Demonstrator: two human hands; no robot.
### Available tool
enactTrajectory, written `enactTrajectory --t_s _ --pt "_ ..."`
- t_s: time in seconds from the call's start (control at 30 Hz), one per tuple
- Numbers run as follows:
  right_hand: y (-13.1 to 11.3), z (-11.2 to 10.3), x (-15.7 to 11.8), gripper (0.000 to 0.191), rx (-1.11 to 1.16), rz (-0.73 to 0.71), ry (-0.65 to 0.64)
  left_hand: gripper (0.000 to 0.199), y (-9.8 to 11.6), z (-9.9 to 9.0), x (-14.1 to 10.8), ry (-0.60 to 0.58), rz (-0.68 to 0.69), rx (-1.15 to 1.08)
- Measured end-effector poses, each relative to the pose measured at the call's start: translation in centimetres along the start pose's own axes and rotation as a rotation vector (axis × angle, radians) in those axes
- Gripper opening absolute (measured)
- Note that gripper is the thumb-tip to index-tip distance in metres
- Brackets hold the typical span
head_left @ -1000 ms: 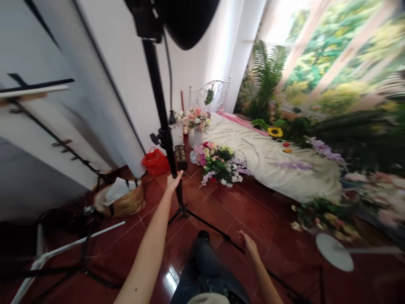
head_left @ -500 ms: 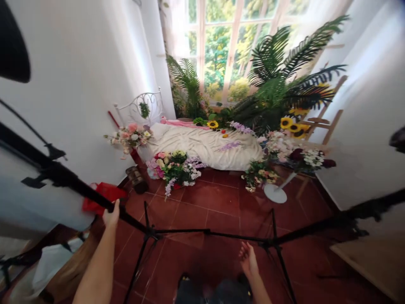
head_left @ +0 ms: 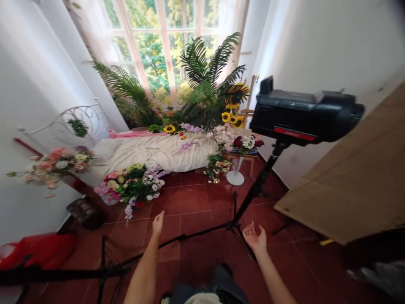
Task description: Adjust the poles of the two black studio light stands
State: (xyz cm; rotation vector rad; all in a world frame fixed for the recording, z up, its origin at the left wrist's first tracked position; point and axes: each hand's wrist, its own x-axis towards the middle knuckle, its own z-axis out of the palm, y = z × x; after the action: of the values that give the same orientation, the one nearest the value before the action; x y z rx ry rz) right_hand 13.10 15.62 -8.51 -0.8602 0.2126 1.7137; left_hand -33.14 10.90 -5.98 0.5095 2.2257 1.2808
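Note:
My left hand (head_left: 157, 223) is raised over the red tiled floor, its fingers drawn together, and whether it holds anything is too small to tell. My right hand (head_left: 255, 238), palm up with fingers apart and curled, holds nothing. It is close to the legs of a black light stand (head_left: 253, 192), apart from the pole. On top of that stand sits a black studio light (head_left: 300, 116) with a red stripe. A second black stand (head_left: 57, 274) leans low across the left, its legs behind my left forearm.
A bed with cream cloth (head_left: 158, 152) stands by the window, with flower bunches (head_left: 133, 185) before it. A white round-based stand (head_left: 235, 177) is right of it. A brown panel (head_left: 341, 169) leans at right, a red bag (head_left: 41, 251) lies left.
The view has turned right, bringing in the studio light and panel. My left hand has let go of the left stand's pole and moved inward. My right hand has opened further.

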Motion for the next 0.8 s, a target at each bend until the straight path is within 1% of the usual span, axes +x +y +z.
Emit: enactTrajectory --t_s 0.03,0.1,0.17,0.23,0.3,0.33,0.37,0.4,0.43,0.5,0.57,0.6,0.63,0.7,0.8 --pt "-2.1 0.6 0.2 0.019 -0.022 -0.024 -0.046 0.036 2.6 4.1 -0.8 -0.136 0.085 -0.1" --pt "-5.5 2.2 0.3 0.019 -0.053 -0.045 -0.139 0.041 7.8 11.9 -3.0 -0.377 0.228 -0.248" --pt "-8.0 4.1 0.0 0.02 -0.087 -0.039 -0.226 0.044 12.8 18.6 -6.3 -0.622 0.336 -0.347" --pt "-9.8 6.2 -0.4 0.023 -0.133 -0.014 -0.304 0.044 17.1 24.1 -10.5 -0.82 0.445 -0.396" --pt "-11.0 8.1 -1.0 0.029 -0.155 0.032 -0.378 0.047 20.2 28.1 -15.2 -0.998 0.526 -0.411" --pt "-11.5 9.0 -1.2 0.032 -0.149 0.065 -0.416 0.05 21.3 29.7 -17.4 -1.075 0.553 -0.415" --pt "-12.0 9.8 -1.3 0.034 -0.139 0.104 -0.451 0.054 22.2 31.1 -19.5 -1.127 0.577 -0.419" --pt "-12.3 10.4 -1.4 0.035 -0.13 0.14 -0.481 0.057 22.8 32.3 -21.3 -1.152 0.599 -0.425" --pt "-12.7 11.0 -1.4 0.034 -0.123 0.168 -0.503 0.058 23.1 33.4 -22.8 -1.144 0.616 -0.435" --pt "-13.2 11.7 -1.1 0.03 -0.112 0.202 -0.523 0.051 23.5 35.3 -25.0 -1.052 0.626 -0.457" --pt "-13.6 12.1 -0.8 0.027 -0.1 0.207 -0.539 0.041 23.5 36.9 -25.9 -0.925 0.603 -0.453" --pt "-13.7 12.2 -0.6 0.027 -0.096 0.201 -0.551 0.037 23.5 37.6 -26.0 -0.879 0.585 -0.439" --pt "-13.8 12.2 -0.5 0.027 -0.095 0.19 -0.567 0.035 23.4 38.2 -25.9 -0.857 0.57 -0.418" --pt "-13.8 12.2 -0.3 0.028 -0.096 0.151 -0.6 0.035 23.4 39.1 -25.6 -0.863 0.559 -0.372" --pt "-13.7 12.1 -0.2 0.029 -0.082 0.1 -0.625 0.042 23.2 39.8 -25.0 -0.887 0.578 -0.308"
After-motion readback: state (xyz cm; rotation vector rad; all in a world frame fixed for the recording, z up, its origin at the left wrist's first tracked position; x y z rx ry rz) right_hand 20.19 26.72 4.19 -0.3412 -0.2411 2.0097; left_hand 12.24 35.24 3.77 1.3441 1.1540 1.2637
